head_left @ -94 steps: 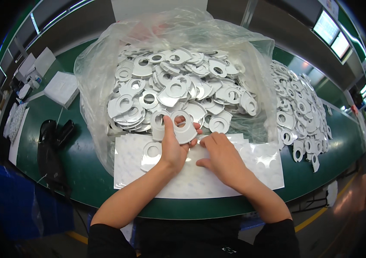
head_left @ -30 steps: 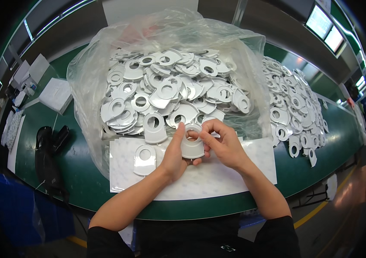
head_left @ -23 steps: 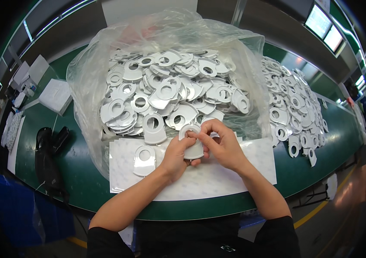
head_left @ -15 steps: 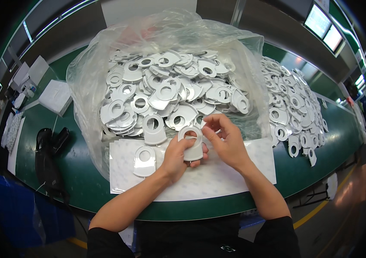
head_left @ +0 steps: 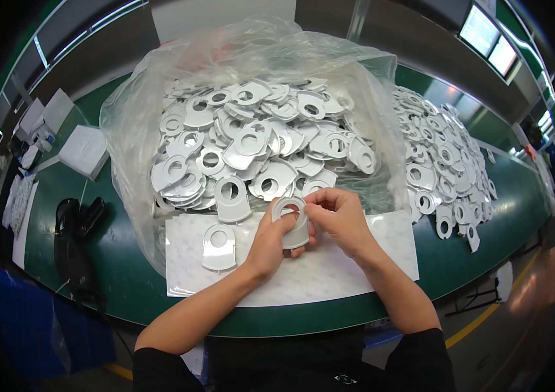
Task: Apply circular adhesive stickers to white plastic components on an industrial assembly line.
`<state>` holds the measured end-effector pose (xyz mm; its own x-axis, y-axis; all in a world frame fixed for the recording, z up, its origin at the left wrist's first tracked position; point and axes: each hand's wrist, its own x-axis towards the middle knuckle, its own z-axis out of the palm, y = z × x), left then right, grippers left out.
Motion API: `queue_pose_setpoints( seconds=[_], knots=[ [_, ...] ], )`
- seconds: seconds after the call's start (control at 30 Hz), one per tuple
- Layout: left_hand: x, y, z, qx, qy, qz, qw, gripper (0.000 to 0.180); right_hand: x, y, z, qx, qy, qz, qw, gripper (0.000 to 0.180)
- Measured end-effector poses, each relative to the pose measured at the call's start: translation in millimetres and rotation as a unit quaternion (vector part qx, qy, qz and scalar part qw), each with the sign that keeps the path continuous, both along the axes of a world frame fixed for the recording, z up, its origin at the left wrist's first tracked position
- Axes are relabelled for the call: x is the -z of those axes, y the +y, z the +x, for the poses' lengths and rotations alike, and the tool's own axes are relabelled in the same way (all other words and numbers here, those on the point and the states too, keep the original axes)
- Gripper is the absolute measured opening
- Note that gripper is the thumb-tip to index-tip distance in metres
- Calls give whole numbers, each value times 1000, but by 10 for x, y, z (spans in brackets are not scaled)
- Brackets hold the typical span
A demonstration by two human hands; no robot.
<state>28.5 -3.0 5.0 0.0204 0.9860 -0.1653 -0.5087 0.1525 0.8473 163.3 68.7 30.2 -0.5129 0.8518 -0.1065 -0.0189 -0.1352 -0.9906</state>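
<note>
A white plastic ring piece (head_left: 292, 221), flat with a round hole and a squared tab, is being held up between both hands just above a white backing sheet (head_left: 330, 274) lying at the near edge of the green table (head_left: 486, 235). The left hand (head_left: 271, 238) is gripping the piece from below, thumb on its face, while the right hand (head_left: 339, 219) is pinching its upper rim with fingertips. Another matching piece (head_left: 219, 247) is lying flat on the sheet to the left. Just behind the hands, a large clear plastic bag (head_left: 127, 137) is sitting open, heaped with the same white pieces. A loose pile of them (head_left: 441, 157) is spreading over the table to the right. A white box (head_left: 83, 150) is resting at the left, and a black object (head_left: 72, 242) is lying near the table's left edge.
</note>
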Motion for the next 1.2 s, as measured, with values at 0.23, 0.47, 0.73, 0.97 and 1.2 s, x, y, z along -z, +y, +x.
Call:
queue_pose_setpoints(
  seconds=[0.23,0.47,0.73,0.97,1.2],
  knots=[
    [-53,-15,45,1,22,-6,1000,26,5,-17,-8,14,4,-29,999,12],
    [-58,-16,35,62,82,26,994,34,4,-40,-22,52,-49,43,997,18],
    [22,-18,28,73,57,28,995,71,-98,-149,-58,101,-215,166,957,41],
    [-44,18,0,58,-14,5,998,73,-94,-141,8,73,-302,363,878,39],
    [-33,16,-67,79,-35,-33,996,74,-185,-29,136,-20,-246,302,921,17]
  ],
)
